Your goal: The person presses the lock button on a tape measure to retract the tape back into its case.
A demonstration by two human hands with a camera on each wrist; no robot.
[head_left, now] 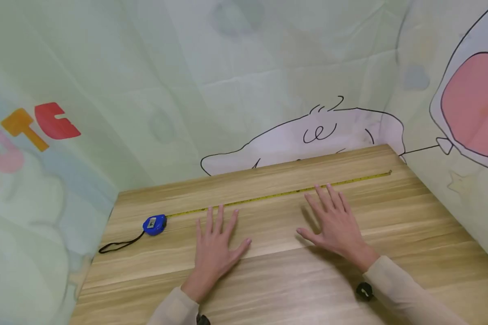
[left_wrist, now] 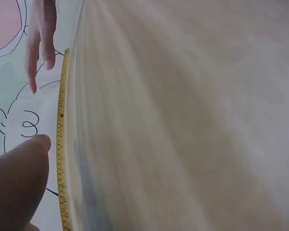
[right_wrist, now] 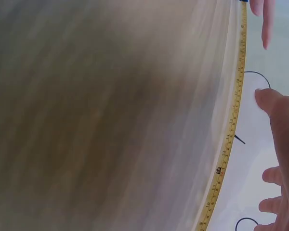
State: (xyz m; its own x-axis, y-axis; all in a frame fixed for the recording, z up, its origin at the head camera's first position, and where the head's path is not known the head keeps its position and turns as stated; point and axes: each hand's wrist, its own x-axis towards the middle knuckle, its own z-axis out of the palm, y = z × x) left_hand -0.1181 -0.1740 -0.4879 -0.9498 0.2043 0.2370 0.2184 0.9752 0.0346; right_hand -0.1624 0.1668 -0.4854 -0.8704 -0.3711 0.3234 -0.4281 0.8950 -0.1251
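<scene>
A blue tape measure (head_left: 155,224) lies at the left of the wooden table, a black wrist strap (head_left: 122,243) trailing from it. Its yellow blade (head_left: 268,196) is drawn out across the table to a metal end hook (head_left: 390,172) at the far right. My left hand (head_left: 214,250) is spread palm down, fingertips right at the near edge of the blade, not far from the case. Farther right, my right hand (head_left: 336,228) is spread too, its fingertips overlapping the blade in the head view. Neither hand grips anything. In the right wrist view the blade (right_wrist: 238,86) shows printed numbers.
The wooden table (head_left: 293,284) meets a cloth backdrop (head_left: 179,113) printed with cartoon shapes and letters along its far and left sides. Dark round wrist devices, such as the one under the right sleeve (head_left: 364,290), hang below both forearms.
</scene>
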